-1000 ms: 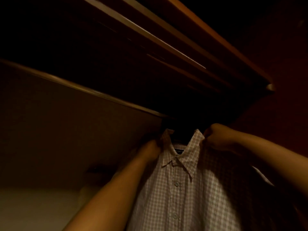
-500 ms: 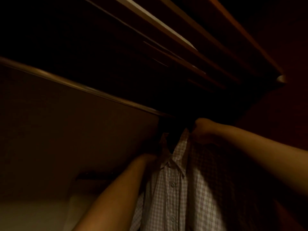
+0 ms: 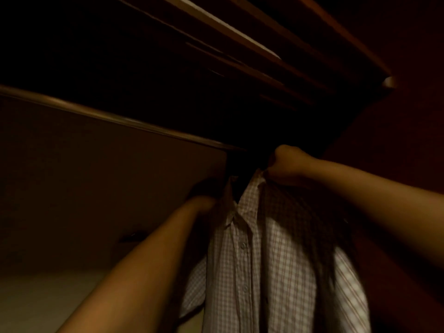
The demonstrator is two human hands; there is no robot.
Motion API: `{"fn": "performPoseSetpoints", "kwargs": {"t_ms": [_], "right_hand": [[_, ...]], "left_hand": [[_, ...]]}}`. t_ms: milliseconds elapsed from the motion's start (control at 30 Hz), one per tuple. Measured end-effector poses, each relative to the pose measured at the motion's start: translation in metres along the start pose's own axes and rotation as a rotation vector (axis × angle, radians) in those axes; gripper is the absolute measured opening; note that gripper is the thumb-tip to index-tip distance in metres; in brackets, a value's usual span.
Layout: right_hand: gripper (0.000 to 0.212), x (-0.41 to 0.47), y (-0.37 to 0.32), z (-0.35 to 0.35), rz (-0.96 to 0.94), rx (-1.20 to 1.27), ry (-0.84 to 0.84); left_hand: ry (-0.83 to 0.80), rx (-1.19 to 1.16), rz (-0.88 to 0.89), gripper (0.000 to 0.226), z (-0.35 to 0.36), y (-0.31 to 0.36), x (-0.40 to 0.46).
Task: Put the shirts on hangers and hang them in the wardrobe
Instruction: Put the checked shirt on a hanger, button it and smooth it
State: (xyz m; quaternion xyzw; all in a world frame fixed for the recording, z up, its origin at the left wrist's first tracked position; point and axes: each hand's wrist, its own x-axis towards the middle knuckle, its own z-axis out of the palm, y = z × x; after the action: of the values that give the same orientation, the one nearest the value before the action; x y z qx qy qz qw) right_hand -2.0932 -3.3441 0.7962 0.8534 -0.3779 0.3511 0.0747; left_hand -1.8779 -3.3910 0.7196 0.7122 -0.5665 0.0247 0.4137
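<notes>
A pale checked button-up shirt (image 3: pixel 259 260) hangs in front of me inside the dark wardrobe, its collar raised toward the shadow under the shelf. My right hand (image 3: pixel 288 164) is curled into a fist and grips the shirt at the right side of the collar. My left hand (image 3: pixel 201 205) is at the shirt's left shoulder, partly behind the cloth, and its fingers are hidden. The hanger and the rail are lost in the dark above the collar.
A wooden shelf edge (image 3: pixel 115 118) runs across from the left above a plain wardrobe wall (image 3: pixel 96 188). Slatted boards (image 3: pixel 240 42) slope overhead. A dark reddish side panel (image 3: pixel 396 140) stands at the right. A pale surface (image 3: pixel 36 304) lies low at the left.
The shirt has turned sideways and risen toward the dark space under the shelf. My right hand went up and in with the collar; my left hand stayed at the left shoulder.
</notes>
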Motion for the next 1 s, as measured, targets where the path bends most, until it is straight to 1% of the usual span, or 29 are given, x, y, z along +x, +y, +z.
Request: {"fn": "performPoseSetpoints", "kwargs": {"t_ms": [67,133,200,267,333,400,533,633,733,900,1000], "right_hand": [[0.018,-0.005,0.000,-0.002,-0.016,0.032,0.015],[0.012,-0.008,0.001,-0.006,-0.020,0.062,0.013],[0.005,-0.018,-0.001,-0.014,-0.035,0.101,0.008],[0.011,-0.031,-0.003,-0.020,-0.088,0.139,-0.003],[0.020,-0.049,-0.004,-0.022,-0.154,0.206,-0.004],[0.024,-0.073,-0.004,-0.020,-0.215,0.324,-0.029],[0.025,-0.138,-0.007,-0.002,-0.306,0.600,-0.160],[0.022,-0.205,-0.014,0.035,-0.311,0.731,-0.325],[0.025,-0.299,-0.026,0.092,-0.287,0.772,-0.545],[0.026,-0.498,-0.043,0.178,-0.387,0.636,-0.997],[0.034,-0.615,-0.055,0.204,-0.454,0.575,-1.194]], "left_hand": [[0.091,0.088,0.015,0.046,-0.017,0.007,-0.009],[0.118,0.207,0.064,0.042,-0.033,0.014,-0.024],[0.141,0.167,0.097,0.037,-0.043,0.018,-0.042],[0.192,0.124,0.096,0.030,-0.051,0.027,-0.072],[0.229,0.165,0.047,0.031,-0.056,0.036,-0.107],[0.256,0.233,-0.021,0.036,-0.058,0.044,-0.148],[0.293,0.318,-0.194,0.035,-0.054,0.057,-0.246],[0.323,0.315,-0.345,0.033,-0.038,0.059,-0.331],[0.313,0.268,-0.534,0.029,0.001,0.041,-0.437],[0.187,0.201,-0.935,0.034,0.090,0.000,-0.650],[0.126,0.134,-1.168,0.035,0.136,-0.005,-0.777]]}}
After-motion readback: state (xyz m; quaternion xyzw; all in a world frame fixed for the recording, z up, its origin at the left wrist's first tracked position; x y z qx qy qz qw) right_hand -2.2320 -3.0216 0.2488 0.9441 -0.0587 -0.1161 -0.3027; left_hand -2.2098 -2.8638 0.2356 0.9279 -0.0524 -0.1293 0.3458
